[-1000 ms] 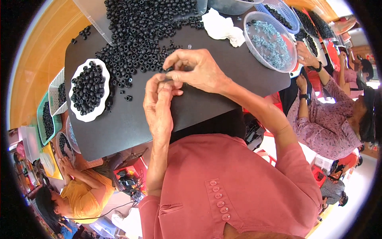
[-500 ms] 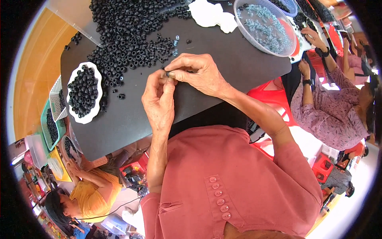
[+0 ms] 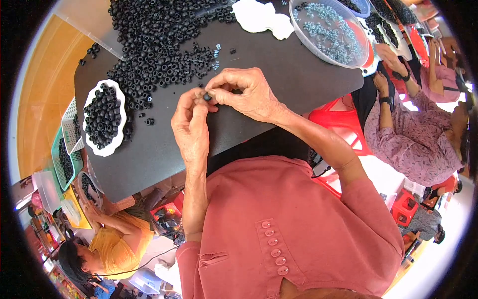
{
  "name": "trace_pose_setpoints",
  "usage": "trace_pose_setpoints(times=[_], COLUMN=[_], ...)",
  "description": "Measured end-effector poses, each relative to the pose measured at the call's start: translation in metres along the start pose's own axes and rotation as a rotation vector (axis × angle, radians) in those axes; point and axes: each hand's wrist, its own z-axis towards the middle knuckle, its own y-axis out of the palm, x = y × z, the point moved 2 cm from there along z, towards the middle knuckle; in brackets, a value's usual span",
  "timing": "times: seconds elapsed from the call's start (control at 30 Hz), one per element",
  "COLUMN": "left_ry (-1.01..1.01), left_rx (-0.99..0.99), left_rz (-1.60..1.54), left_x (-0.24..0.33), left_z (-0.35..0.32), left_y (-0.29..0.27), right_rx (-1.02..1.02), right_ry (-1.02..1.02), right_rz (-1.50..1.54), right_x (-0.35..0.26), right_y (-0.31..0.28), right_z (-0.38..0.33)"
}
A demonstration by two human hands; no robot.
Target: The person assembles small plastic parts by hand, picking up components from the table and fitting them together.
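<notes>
Over the dark table my two hands meet at the fingertips. Between them shows a small black plastic piece (image 3: 207, 96), like part of a cord lock. My left hand (image 3: 191, 127) pinches it from the left, its fingers curled. From the right, the thumb and forefinger of my right hand (image 3: 244, 94) close on it too. The fingers hide most of the piece. Just beyond my hands spreads a big heap of black hollow cord-lock parts (image 3: 159, 45), with a few small metal springs (image 3: 215, 65) at its right edge.
A white scalloped dish (image 3: 120, 129) of black pieces stands left. At the back right, a clear tub (image 3: 328, 57) holds many springs, beside a white cloth (image 3: 261, 19). A person in yellow (image 3: 122, 239) sits left; another in a patterned shirt (image 3: 413, 134) works at right.
My left hand has shifted slightly left, and its fingers have turned. The black piece shows more plainly between my fingertips. My right hand stays nearly in place.
</notes>
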Motion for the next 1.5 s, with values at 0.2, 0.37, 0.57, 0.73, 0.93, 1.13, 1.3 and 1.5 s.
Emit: trace_pose_setpoints(times=[0.2, 0.37, 0.57, 0.73, 0.93, 1.13, 1.3, 1.5], left_ry=[-0.020, 0.057, 0.055, -0.129, -0.254, -0.227, -0.201, -0.129], left_rx=[0.011, 0.003, -0.017, -0.031, -0.167, -0.162, -0.152, -0.077], left_rz=[-0.103, -0.045, 0.117, -0.251, -0.589, -0.596, -0.602, -0.490], left_x=[-0.003, -0.004, 0.001, 0.001, -0.005, -0.006, -0.007, -0.003], left_z=[-0.001, 0.000, 0.000, 0.008, 0.007, 0.008, 0.012, 0.011], left_y=[0.003, 0.003, 0.004, 0.004, 0.006, 0.004, 0.000, 0.003], right_rx=[0.005, 0.002, -0.010, 0.011, 0.022, 0.001, 0.011, 0.043], right_ry=[0.000, -0.028, -0.007, -0.204, -0.288, -0.259, -0.323, -0.308], right_rz=[0.033, 0.042, 0.127, 0.002, -0.078, -0.095, -0.093, -0.085], right_x=[0.004, 0.002, 0.008, -0.003, 0.000, 0.001, 0.000, -0.002], right_y=[0.000, -0.001, -0.001, -0.003, 0.000, 0.000, 0.001, 0.000], right_z=[0.000, 0.001, 0.001, 0.002, 0.002, 0.000, 0.001, 0.000])
